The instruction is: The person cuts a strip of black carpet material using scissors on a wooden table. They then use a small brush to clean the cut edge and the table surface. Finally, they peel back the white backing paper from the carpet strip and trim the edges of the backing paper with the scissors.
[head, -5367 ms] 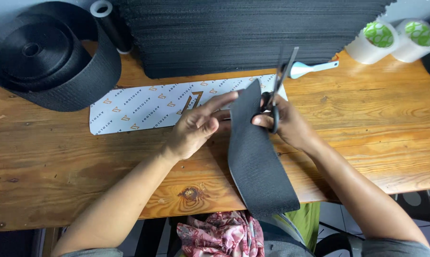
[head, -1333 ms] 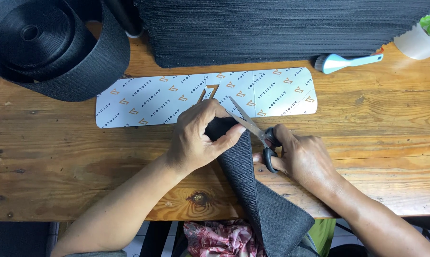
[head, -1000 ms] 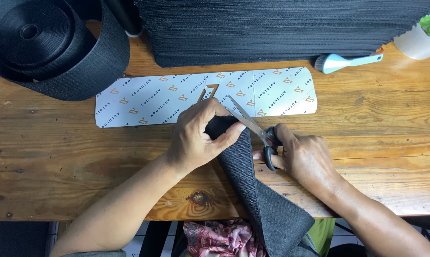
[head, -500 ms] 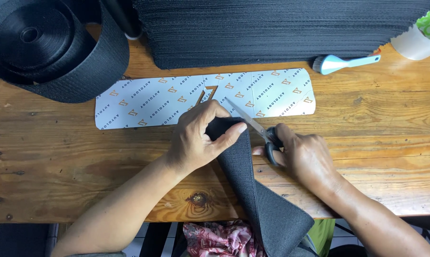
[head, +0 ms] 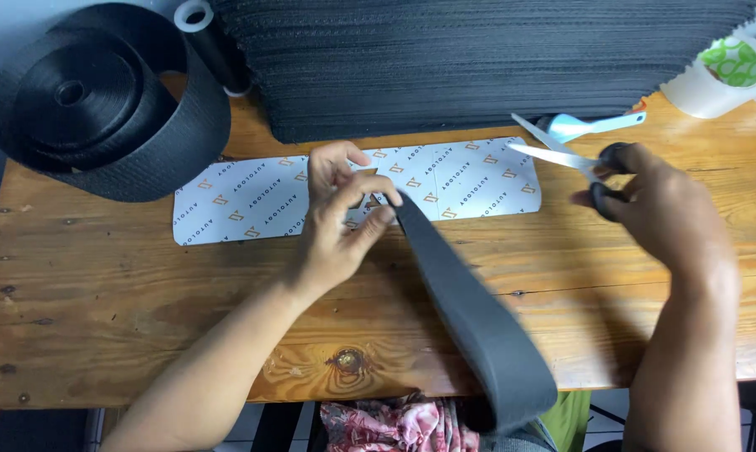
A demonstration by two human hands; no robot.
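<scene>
Black strap [head: 470, 310] end pinched in left hand [head: 340, 226] over template [head: 252, 205]; right hand [head: 654, 209], at 3 o'clock, clenches open scissors [head: 562, 155].

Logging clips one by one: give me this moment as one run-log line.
left hand: pinches webbing strap end | right hand: holds scissors, blades open, clear of strap | patterned card underneath

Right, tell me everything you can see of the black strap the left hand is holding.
The black strap is a wide, flat band that looks like woven webbing, matte and dark grey-black. Its upper end is pinched between the fingers of the left hand, just above the white patterned card. From there it runs diagonally down to the right across the wooden table, passes over the near edge and curls out of sight below. The end looks cut straight. The right hand, holding scissors, is apart from it.
</scene>
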